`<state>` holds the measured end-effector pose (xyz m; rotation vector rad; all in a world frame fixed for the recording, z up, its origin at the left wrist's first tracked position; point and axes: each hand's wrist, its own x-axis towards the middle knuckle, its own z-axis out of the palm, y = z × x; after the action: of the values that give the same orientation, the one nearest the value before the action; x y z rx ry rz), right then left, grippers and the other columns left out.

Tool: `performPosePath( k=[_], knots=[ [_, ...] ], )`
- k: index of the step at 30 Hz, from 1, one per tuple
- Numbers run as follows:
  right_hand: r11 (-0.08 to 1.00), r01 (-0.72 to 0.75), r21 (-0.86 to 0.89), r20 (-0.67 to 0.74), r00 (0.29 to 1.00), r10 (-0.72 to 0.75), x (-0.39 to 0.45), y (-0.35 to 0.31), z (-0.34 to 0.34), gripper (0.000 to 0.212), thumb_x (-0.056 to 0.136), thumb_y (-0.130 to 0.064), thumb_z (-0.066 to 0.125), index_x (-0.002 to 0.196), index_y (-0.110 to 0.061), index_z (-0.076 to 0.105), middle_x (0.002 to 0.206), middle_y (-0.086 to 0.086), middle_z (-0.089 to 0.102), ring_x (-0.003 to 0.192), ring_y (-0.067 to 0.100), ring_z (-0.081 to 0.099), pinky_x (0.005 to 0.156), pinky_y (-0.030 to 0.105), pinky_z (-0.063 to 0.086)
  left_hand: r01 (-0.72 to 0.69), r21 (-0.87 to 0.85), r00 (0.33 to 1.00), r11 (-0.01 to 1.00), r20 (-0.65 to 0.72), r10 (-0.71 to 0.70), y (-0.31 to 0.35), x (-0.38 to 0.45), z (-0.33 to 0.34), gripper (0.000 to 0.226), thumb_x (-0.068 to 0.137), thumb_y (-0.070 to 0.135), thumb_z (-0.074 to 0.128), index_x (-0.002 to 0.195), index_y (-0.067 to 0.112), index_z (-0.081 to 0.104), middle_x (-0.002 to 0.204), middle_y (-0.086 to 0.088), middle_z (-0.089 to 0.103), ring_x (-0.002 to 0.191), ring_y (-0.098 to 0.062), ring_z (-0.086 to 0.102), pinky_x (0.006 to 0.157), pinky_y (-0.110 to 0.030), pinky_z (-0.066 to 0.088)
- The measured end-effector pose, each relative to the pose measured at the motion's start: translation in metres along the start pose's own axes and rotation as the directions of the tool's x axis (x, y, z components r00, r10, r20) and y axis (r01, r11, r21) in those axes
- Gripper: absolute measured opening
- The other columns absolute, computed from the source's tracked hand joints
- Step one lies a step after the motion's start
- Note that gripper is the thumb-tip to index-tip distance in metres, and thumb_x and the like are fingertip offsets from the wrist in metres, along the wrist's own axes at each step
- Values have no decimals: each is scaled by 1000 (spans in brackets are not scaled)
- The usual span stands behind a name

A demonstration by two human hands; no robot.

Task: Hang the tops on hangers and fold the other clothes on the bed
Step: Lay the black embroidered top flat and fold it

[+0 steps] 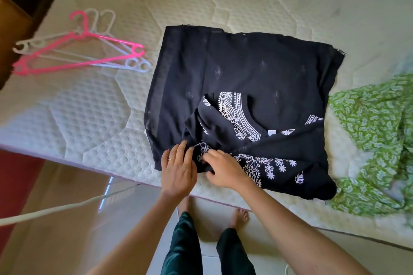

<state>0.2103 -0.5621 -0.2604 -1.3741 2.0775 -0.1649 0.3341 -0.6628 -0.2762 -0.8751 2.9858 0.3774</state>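
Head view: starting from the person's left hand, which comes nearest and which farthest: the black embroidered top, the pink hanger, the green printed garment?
1. Black embroidered top: the left hand rests on its near edge, by the right hand.
2. Pink hanger: up and to the left on the mattress.
3. Green printed garment: far right, beyond the top.

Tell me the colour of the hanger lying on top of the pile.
Bright pink hanger, over the white ones; clearest in the head view.
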Motion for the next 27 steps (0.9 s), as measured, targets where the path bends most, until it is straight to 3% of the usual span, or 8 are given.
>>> performPosePath(
  k=[3, 6, 10, 15, 19, 21, 23, 27],
  knots=[
    [998, -42, -37, -228, 973, 33, -15, 5, 3, 40, 69, -38, 47, 102, -16, 55, 102, 2, 55, 90, 26, 55, 76, 40, 45, -237, -87, 971, 968, 14, 239, 9, -2, -2, 53, 78, 32, 45, 127, 12, 50, 132, -10, 54, 118, -25, 46, 101, -42, 30],
    [990, -130, -59, -384, 918, 98, -42, 21, 4, 51, 63, -38, 53, 109, -17, 55, 112, 0, 55, 101, 22, 52, 86, 38, 38, -385, -59, 908, 921, 154, 389, 17, 1, -1, 68, 70, 38, 52, 132, 12, 47, 138, -10, 50, 124, -24, 43, 105, -40, 25],
    [919, -337, -203, -339, 905, 257, -82, 54, 20, 69, 53, -23, 65, 120, -11, 55, 127, 6, 56, 117, 27, 53, 99, 43, 30, -235, 87, 905, 968, 383, 185, 26, 4, 5, 83, 57, 29, 70, 137, 23, 47, 144, -5, 44, 128, -24, 48, 107, -42, 34],
    [867, -409, -285, -235, 906, 351, -107, 75, 37, 93, 54, -9, 71, 141, -19, 41, 146, 5, 41, 131, 28, 44, 106, 52, 24, -116, 142, 929, 983, 366, 57, 34, 6, 4, 75, 88, 0, 37, 150, 27, 5, 159, 0, 2, 145, -23, 12, 115, -41, 17],
    [835, -495, -241, -368, 843, 393, -103, 87, 30, 74, 58, 7, 73, 127, -17, 57, 130, 10, 58, 115, 30, 59, 98, 51, 41, -150, 63, 961, 987, 244, 130, 17, 15, 4, 76, 64, -17, 46, 135, 11, 49, 139, -16, 48, 110, -34, 61, 82, -37, 52],
    [843, -502, -194, -419, 819, 392, -98, 91, 19, 56, 58, 8, 76, 108, -14, 66, 112, 11, 66, 96, 31, 67, 85, 45, 49, -153, 51, 959, 987, 250, 136, 14, 22, -6, 69, 63, -17, 50, 127, 8, 54, 125, -14, 59, 84, -38, 66, 62, -35, 51],
    [853, -508, -118, -390, 814, 431, -93, 95, -3, 38, 65, 4, 72, 97, -15, 66, 100, 8, 62, 83, 30, 65, 75, 39, 47, -146, 58, 929, 988, 350, 117, 16, 40, -26, 59, 74, -9, 49, 128, 15, 50, 121, -6, 57, 89, -35, 63, 66, -36, 46],
    [829, -559, 25, -4, 829, 559, -72, 121, -54, 27, 84, -8, 46, 101, -20, 62, 112, 5, 60, 109, 32, 55, 90, 39, 42, -128, 223, 827, 966, 562, -20, 8, 104, -55, 43, 83, 5, 45, 118, 24, 61, 120, -4, 62, 108, -30, 59, 91, -38, 47]
  ],
)
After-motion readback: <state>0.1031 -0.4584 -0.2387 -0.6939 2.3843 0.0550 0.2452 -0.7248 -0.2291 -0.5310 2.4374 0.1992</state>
